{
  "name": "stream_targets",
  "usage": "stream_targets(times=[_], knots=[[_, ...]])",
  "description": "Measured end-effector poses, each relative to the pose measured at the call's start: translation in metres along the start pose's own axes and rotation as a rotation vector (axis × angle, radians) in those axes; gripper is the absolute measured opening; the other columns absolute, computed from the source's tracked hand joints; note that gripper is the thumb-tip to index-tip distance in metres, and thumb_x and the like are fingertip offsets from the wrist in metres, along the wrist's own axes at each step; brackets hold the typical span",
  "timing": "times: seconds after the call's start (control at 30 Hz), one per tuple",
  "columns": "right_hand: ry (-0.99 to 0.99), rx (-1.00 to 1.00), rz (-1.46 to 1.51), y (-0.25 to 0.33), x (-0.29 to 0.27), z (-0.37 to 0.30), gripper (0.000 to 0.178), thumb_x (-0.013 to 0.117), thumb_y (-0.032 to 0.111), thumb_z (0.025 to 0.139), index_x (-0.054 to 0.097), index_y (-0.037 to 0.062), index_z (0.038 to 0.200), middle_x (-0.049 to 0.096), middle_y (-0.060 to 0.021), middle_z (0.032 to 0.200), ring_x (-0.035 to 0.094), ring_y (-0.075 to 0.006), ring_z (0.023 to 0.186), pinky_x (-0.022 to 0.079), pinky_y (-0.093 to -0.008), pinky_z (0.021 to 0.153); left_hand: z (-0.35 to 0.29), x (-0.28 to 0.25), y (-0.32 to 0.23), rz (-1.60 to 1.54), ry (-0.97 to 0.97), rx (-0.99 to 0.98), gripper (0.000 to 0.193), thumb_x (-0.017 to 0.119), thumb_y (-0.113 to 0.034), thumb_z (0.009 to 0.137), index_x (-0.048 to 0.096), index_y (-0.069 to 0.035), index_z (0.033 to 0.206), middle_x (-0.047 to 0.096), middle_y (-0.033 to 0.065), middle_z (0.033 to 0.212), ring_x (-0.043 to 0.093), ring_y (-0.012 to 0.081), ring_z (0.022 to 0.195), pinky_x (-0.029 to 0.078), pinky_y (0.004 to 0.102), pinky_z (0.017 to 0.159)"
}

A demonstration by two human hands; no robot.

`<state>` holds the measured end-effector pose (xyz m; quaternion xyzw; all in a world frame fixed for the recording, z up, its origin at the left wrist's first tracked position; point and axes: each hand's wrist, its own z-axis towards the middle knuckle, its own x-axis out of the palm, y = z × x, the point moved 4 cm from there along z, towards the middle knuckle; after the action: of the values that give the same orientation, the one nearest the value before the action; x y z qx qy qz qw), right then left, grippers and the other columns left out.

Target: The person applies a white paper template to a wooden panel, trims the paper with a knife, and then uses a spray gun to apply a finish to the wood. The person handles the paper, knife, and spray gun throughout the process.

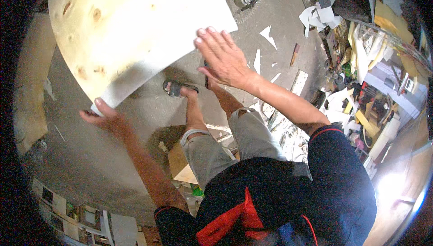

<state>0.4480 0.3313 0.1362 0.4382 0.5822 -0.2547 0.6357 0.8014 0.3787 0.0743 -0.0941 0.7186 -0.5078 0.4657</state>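
A large pale plywood sheet [135, 20] with dark knots fills the upper left, its near edge running slantwise in front of me. At its near left corner my left hand [108, 118] is closed, thumb and fingers gripping the corner. My right hand [223, 58] rests by the near edge toward the right corner. Its fingers are stretched out flat over the sheet, and the thumb is held apart below the edge. What supports the sheet's far side is out of sight.
White scraps [269, 34] and a brown-handled tool [294, 54] lie on the grey floor. A metal fitting on a coiled hose [246, 1] sits beyond the sheet. Offcuts pile up [361, 97] at right. A wooden box [180, 164] stands by my legs; a board [31, 79] is at left.
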Motion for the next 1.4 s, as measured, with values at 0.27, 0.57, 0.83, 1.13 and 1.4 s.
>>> stream_targets(times=[0.27,0.57,0.83,1.13,1.4], knots=[[-0.083,0.137,0.160,-0.034,0.007,-0.013,0.087,0.075,0.037,0.076,0.039,0.0115,0.151,0.036,-0.0065,0.159,0.038,-0.0244,0.144,0.019,-0.0649,0.117,-0.002,-0.009,-0.021,0.133,-0.079,0.009,0.090,0.069,-0.040,0.094,0.018,0.005,0.153,0.033,0.0309,0.150,0.043,0.0402,0.135,0.040,0.0478,0.112],[-0.341,-0.058,0.288,-0.056,-0.007,-0.029,0.072,0.076,0.031,0.081,0.050,0.0111,0.145,0.032,-0.0105,0.161,0.032,-0.0259,0.148,0.015,-0.0658,0.118,-0.017,-0.004,-0.011,-0.121,-0.023,-0.430,0.095,0.041,-0.074,0.094,0.030,0.000,0.153,0.037,0.0252,0.152,0.039,0.0393,0.139,0.034,0.0543,0.115],[-0.240,0.185,0.607,-0.114,-0.008,-0.126,0.058,0.074,0.030,0.080,0.060,0.0027,0.128,0.055,-0.0193,0.138,0.048,-0.0356,0.134,0.037,-0.0601,0.109,-0.059,-0.009,-0.014,-0.407,-0.211,-0.763,0.107,0.035,-0.085,0.086,0.023,-0.005,0.157,0.025,0.0222,0.162,0.023,0.0420,0.149,0.011,0.0648,0.119],[0.354,0.767,0.370,-0.350,0.103,-0.321,0.036,0.061,0.030,0.089,0.065,0.0029,0.113,0.069,-0.0162,0.100,0.069,-0.0348,0.097,0.055,-0.0451,0.087,-0.249,0.119,0.045,0.799,0.700,-0.130,0.058,0.063,-0.046,0.093,0.066,0.011,0.103,0.067,0.0313,0.098,0.065,0.0400,0.089,0.051,0.0506,0.084],[0.429,1.551,0.366,-0.428,0.040,-0.437,0.064,0.062,0.067,0.086,0.075,0.0050,0.092,0.073,-0.0162,0.088,0.072,-0.0308,0.084,0.057,-0.0465,0.073,-0.287,0.283,-0.064,0.437,1.121,-0.024,0.040,0.064,-0.030,0.092,0.068,0.009,0.101,0.070,0.0231,0.091,0.065,0.0326,0.082,0.051,0.0459,0.077]])
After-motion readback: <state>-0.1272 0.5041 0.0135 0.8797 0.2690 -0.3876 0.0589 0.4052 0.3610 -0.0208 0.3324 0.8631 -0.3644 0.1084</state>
